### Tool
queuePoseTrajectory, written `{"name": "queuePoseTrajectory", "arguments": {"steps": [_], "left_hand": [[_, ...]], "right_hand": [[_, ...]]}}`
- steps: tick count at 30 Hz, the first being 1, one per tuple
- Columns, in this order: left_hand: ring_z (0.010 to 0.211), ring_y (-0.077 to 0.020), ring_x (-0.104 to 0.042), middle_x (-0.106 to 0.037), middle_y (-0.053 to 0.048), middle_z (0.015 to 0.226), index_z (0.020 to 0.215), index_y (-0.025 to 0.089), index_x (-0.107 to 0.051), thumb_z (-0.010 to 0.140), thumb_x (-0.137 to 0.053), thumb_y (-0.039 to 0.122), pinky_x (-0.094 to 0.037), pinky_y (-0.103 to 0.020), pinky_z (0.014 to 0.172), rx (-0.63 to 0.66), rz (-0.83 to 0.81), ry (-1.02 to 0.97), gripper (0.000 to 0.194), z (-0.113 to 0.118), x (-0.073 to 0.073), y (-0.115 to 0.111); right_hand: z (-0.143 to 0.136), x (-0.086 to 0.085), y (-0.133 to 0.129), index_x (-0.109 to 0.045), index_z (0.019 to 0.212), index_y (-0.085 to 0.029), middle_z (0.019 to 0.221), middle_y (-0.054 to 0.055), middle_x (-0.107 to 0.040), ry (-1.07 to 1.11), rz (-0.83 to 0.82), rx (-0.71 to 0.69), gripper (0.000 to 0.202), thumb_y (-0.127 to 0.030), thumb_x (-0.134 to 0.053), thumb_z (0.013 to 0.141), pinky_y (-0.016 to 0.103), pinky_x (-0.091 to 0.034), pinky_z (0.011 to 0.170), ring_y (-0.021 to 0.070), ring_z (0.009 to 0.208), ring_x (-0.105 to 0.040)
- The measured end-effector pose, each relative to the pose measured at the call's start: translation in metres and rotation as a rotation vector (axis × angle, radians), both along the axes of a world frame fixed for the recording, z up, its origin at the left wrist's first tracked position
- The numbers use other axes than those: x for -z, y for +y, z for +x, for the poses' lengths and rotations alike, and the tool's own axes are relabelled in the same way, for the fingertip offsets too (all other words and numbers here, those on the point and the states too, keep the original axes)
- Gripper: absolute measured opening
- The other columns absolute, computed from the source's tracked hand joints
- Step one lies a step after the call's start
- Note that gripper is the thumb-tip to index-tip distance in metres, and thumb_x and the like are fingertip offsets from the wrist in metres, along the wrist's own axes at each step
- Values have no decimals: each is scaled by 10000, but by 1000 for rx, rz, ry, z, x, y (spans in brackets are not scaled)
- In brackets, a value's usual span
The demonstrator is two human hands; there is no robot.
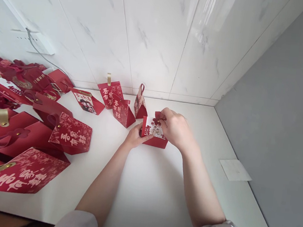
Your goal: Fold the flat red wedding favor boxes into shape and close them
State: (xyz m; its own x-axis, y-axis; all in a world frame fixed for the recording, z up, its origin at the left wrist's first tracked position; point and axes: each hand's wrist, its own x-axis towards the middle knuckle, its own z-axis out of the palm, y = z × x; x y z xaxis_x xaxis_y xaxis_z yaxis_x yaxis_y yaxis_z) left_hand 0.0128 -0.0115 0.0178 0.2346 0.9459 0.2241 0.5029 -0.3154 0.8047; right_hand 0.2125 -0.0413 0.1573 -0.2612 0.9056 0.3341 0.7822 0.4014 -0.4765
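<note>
A small red gift box (155, 142) with a white printed front panel stands on the white table (148, 189). My left hand (135, 136) grips its left side, the thumb lying across the lower front. At the top right of the box, the fingers of my right hand (173, 125) are pinched on its dark red ribbon loop (157, 115). Part of the ribbon and the box's right side are hidden behind that hand. Just left of the box stand a slim gift box with a ribbon loop (140, 106) and a red patterned one (124, 113).
More red boxes stand to the left, among them a large patterned box (24, 175) close to me. A heap of red packaging (21, 77) lies at the far left below a wall socket (32, 41). A white square (234, 170) sits at the table's right edge, beside a grey panel (285, 117).
</note>
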Motion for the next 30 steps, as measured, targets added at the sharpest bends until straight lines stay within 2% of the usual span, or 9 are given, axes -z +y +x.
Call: {"name": "queuePoseTrajectory", "arguments": {"steps": [8, 13, 21, 23, 25, 27, 30], "left_hand": [[1009, -267, -683, -715, -61, 1097, 1214, 217, -614, 779, -696, 540, -539, -372, 856, 1, 19, -37, 548, -1, 1, 2], [1120, -283, -652, -698, -71, 1184, 1227, 210, -609, 836, -627, 555, -523, -385, 930, 19, 6, -60, 522, -2, -1, 3], [1188, -277, -622, -672, -71, 1255, 1241, 221, -603, 891, -546, 553, -500, -391, 1002, 22, -38, -63, 486, -3, 0, 4], [1198, -270, -618, -668, -68, 1264, 1274, 224, -584, 890, -552, 548, -500, -378, 1002, 2, -49, -83, 503, -3, 0, 5], [1203, -267, -616, -665, -69, 1269, 1301, 226, -569, 890, -556, 544, -501, -368, 999, -21, -53, -96, 520, -2, -1, 5], [1205, -262, -615, -660, -66, 1279, 1321, 236, -559, 899, -544, 541, -504, -362, 995, -36, -59, -104, 521, -2, -2, 5], [1209, -252, -612, -659, -58, 1284, 1331, 253, -560, 932, -486, 539, -501, -365, 1008, -35, -75, -119, 496, -2, -2, 5]], "right_hand": [[-12, 6, 3, -577, 936, -207, 970, 85, -704, 19, 34, 120, 190, -88, -448, 863, 320, -367, 616, 237, 763, -626], [-16, 13, 9, -624, 987, -196, 968, 101, -678, 16, 68, 163, 219, -115, -447, 887, 325, -370, 608, 243, 794, -627], [1, 19, 23, -688, 917, -238, 912, 50, -676, 209, -23, 49, 195, -189, -503, 879, 324, -461, 718, 205, 801, -645], [3, 28, 30, -661, 992, -239, 908, 33, -696, 359, -43, 16, 176, -219, -534, 871, 324, -482, 765, 197, 824, -657], [0, 43, 36, -597, 1116, -236, 934, 22, -710, 551, -56, 14, 252, -284, -575, 869, 324, -497, 811, 188, 836, -668], [-7, 62, 40, -506, 1232, -220, 1074, 60, -703, 742, -68, 70, 409, -347, -611, 858, 322, -510, 840, 189, 888, -677], [-22, 93, 36, -314, 1383, -194, 1239, 144, -647, 915, -168, 178, 684, -449, -644, 841, 331, -526, 877, 215, 1033, -669]]}}
